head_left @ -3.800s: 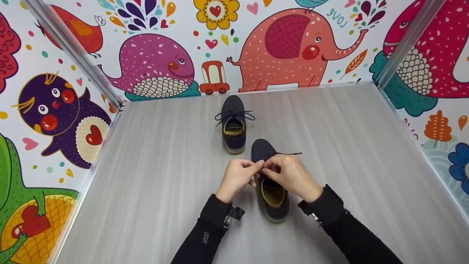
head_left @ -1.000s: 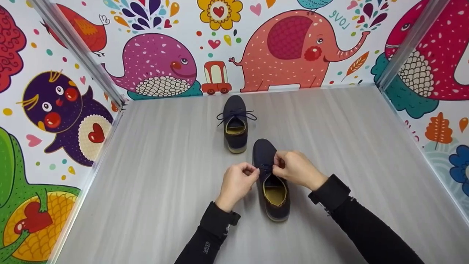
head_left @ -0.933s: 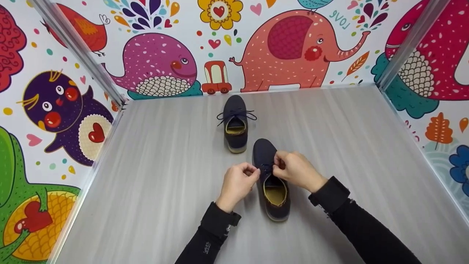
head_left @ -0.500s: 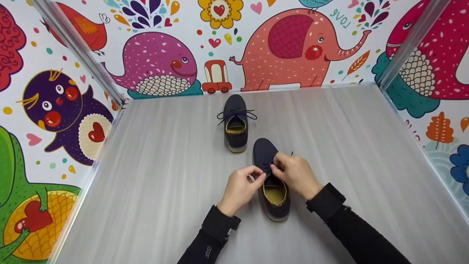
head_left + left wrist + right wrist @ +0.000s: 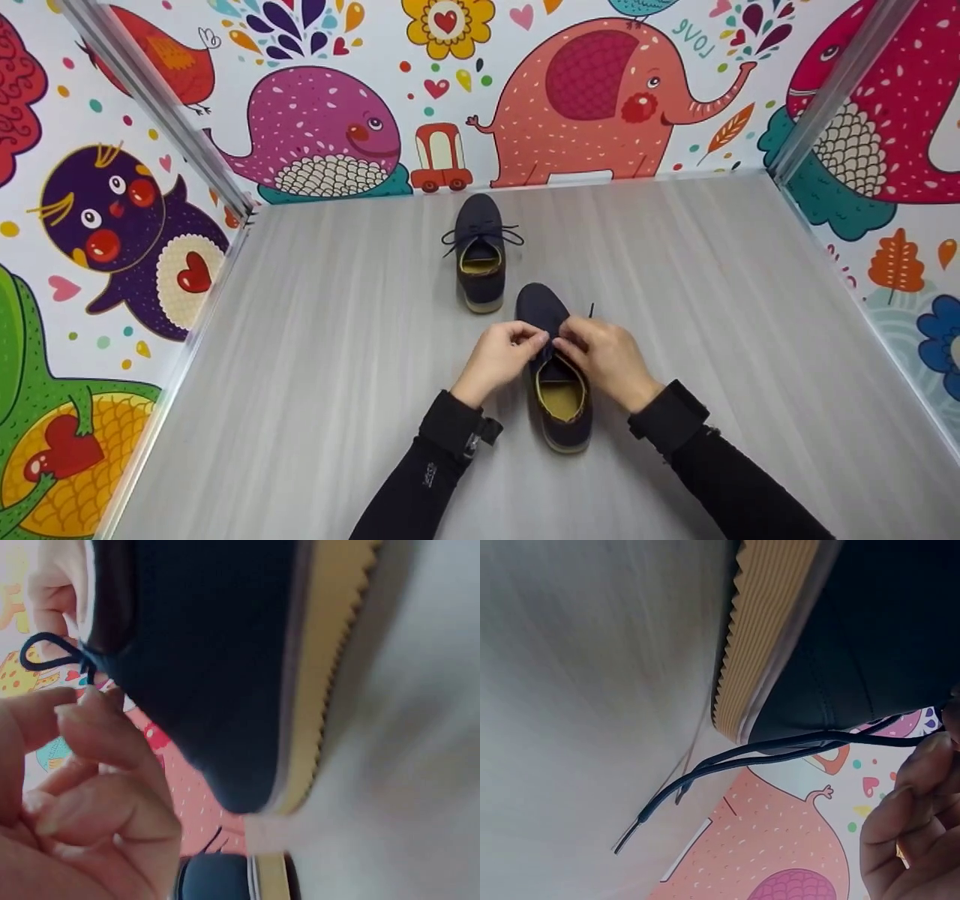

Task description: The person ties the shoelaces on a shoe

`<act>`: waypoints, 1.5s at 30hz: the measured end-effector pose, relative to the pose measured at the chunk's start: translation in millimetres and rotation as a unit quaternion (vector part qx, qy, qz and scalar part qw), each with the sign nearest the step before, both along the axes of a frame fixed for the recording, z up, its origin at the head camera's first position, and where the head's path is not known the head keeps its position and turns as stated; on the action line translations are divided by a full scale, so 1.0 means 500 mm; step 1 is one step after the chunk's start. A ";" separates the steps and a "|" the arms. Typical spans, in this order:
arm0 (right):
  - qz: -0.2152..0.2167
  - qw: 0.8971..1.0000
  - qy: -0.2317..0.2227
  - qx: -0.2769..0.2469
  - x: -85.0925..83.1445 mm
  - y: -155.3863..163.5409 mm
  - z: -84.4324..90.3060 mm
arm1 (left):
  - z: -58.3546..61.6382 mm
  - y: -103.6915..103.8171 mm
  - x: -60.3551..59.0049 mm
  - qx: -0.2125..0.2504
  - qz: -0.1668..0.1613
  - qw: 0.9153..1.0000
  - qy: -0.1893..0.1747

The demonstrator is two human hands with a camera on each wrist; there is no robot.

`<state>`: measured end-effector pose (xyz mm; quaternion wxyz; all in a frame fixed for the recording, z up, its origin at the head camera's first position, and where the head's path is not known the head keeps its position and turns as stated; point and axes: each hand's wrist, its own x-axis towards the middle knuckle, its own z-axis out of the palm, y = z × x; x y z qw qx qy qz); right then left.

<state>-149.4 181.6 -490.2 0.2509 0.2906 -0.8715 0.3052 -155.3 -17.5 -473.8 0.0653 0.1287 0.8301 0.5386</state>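
A dark navy lace-up shoe (image 5: 538, 301) with a yellow lining stands on the floor, toe away from me. Above its tongue, my left hand (image 5: 495, 360) pinches the shoelace from the left. My right hand (image 5: 611, 358) holds the lace from the right, its fingertips close to the left ones. A small loop of shoelace (image 5: 45, 636) sticks up by the shoe's opening in the left wrist view. Two lace ends (image 5: 780, 742) trail from the right fingers down the shoe's side in the right wrist view. The fingers partly hide the knot area.
The matching shoe (image 5: 484, 289), its laces tied in a bow, stands farther off and slightly left. Around the grey wood-look floor (image 5: 337, 337) rise walls (image 5: 585, 97) printed with cartoon animals, with metal posts at the corners.
Since a second ago my left hand has moved right and slightly up, closer to the right hand over the laces. A lace tip now shows beyond my right hand. Both shoes stay put.
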 end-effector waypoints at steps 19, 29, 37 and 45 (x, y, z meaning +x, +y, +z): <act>-0.030 0.999 0.006 -0.042 0.066 -0.019 0.014 | -0.003 -0.004 0.007 0.136 -0.027 0.983 -0.123; -0.019 0.999 0.016 0.028 0.075 -0.011 0.014 | 0.000 -0.004 0.012 0.157 -0.071 0.976 -0.132; -0.042 0.997 -0.059 -0.029 0.067 0.021 0.030 | 0.009 -0.012 0.012 0.184 -0.077 0.966 -0.163; -0.104 0.957 -0.232 -0.137 0.059 0.046 0.017 | -0.012 -0.040 0.020 0.265 0.019 0.946 -0.184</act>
